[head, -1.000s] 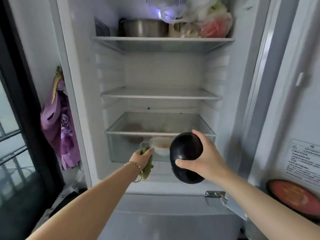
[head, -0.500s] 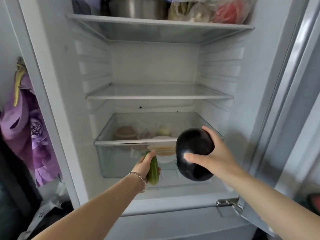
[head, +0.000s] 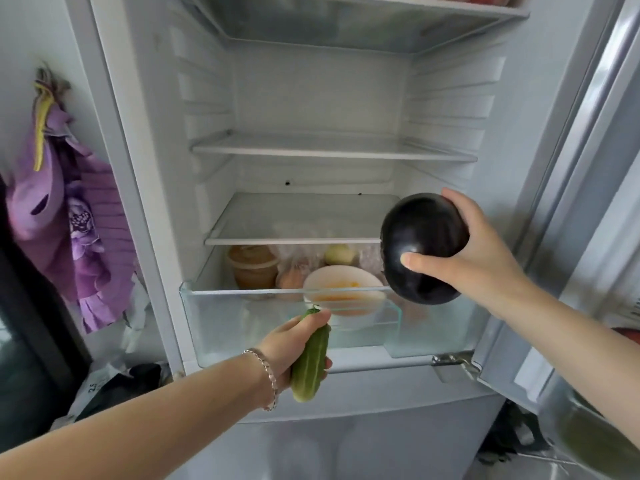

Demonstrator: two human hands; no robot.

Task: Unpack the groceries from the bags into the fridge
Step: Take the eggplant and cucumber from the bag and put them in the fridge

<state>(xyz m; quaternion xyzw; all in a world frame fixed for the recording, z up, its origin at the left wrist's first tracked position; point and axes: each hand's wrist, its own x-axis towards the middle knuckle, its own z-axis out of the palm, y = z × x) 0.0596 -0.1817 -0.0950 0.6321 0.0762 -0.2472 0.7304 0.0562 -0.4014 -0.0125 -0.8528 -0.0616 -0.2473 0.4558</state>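
Head view: the left hand is curled round a cucumber, held upright just before the fridge drawer. The right hand, higher and to its right with the arm outstretched, grips an eggplant, thumb on its near face, above the drawer's right end.

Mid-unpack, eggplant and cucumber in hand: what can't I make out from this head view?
All in the head view:
1. Top shelf: contents cut off by the upper edge.
2. Drawer, right side: hidden behind the eggplant in the right hand.
3. Wrapped items behind the bowl: blurred by plastic, unidentifiable.
4. The cucumber: far side covered by the left hand.
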